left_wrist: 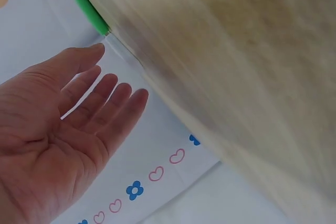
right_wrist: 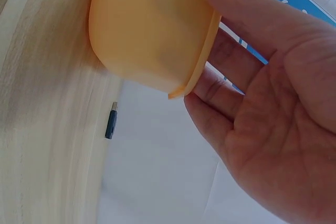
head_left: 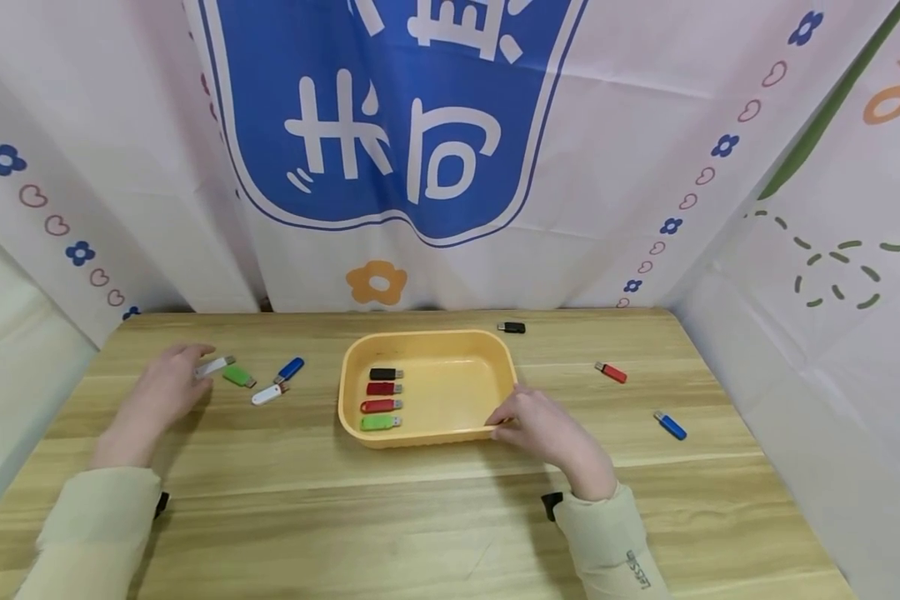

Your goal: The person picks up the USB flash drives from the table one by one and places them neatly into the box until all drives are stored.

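In the head view my left hand [head_left: 167,385] is at a white USB stick [head_left: 214,367] at the left of the table, its thumb and fingers spread apart around the near end. The left wrist view shows the fingers loosely bent, the thumb tip close to the white stick [left_wrist: 124,51]. Just right of it lies a green USB stick [head_left: 238,377]. My right hand [head_left: 546,427] grips the near right corner of a yellow plastic tray [head_left: 427,436], thumb and fingers on its rim. Along the tray's left side lie black [head_left: 386,374], dark red [head_left: 384,388], red [head_left: 381,406] and green [head_left: 380,422] USB sticks.
Between the left hand and the tray lie a blue USB stick [head_left: 290,370] and another white one [head_left: 270,394]. Behind the tray is a black stick [head_left: 512,327]; to its right are red [head_left: 611,372] and blue [head_left: 671,425] ones. A printed curtain [head_left: 570,267] borders the wooden table.
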The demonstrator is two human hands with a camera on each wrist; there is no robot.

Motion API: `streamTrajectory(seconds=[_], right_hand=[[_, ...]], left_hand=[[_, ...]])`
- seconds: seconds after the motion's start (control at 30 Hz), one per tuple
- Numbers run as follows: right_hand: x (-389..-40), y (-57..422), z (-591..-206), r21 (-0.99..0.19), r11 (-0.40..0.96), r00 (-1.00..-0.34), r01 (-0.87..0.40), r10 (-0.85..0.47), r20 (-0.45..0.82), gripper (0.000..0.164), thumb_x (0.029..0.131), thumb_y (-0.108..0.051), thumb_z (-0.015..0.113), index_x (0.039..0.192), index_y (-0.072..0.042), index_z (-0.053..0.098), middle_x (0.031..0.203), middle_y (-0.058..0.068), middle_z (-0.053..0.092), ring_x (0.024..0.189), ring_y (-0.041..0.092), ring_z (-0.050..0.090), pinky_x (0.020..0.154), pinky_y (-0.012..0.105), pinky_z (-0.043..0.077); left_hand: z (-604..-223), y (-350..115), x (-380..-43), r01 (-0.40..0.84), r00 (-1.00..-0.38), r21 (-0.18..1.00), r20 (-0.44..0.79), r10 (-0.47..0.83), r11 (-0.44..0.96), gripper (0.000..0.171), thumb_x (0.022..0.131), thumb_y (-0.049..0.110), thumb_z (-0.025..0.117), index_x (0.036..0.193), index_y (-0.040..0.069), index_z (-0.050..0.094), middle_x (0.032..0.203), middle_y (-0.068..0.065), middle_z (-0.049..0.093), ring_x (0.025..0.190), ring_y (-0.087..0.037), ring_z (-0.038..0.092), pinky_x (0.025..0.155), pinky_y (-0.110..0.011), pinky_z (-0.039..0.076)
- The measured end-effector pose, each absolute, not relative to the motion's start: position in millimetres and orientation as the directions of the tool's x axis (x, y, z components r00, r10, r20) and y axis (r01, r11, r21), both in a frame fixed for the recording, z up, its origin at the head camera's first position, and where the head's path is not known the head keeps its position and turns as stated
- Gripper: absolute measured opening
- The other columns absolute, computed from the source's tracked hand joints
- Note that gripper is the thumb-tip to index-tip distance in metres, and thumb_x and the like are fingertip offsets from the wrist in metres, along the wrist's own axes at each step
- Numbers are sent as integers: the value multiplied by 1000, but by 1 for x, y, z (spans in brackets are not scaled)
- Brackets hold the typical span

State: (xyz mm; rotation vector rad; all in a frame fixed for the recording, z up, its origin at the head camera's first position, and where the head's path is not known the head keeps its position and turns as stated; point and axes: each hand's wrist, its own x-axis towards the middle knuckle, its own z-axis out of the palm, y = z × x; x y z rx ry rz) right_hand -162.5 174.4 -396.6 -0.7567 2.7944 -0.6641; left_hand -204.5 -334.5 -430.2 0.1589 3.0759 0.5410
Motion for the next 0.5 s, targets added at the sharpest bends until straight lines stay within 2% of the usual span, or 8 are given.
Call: streamTrajectory(seconds=[0.33,0.5], right_hand=[[-162,174,-396,-462,771,-858,-438,-512,-41,9,86,-10,76,94,-10,80,97,1,77,100,20,68,118,46,38],[-162,175,-396,-464,762,-852,-451,-522,-29,9,86,-10,77,94,-10,80,96,2,77,99,20,68,119,46,37]], left_hand=[[-434,-334,-208,93,-994,328,-16,104,940,46,86,-5,64,130,-12,51,127,-44,49,111,-60,50,94,-72,42],[-433,-336,-211,84,-995,324,-31,99,942,45,86,-6,62,129,-13,52,126,-44,48,110,-60,50,93,-72,43]])
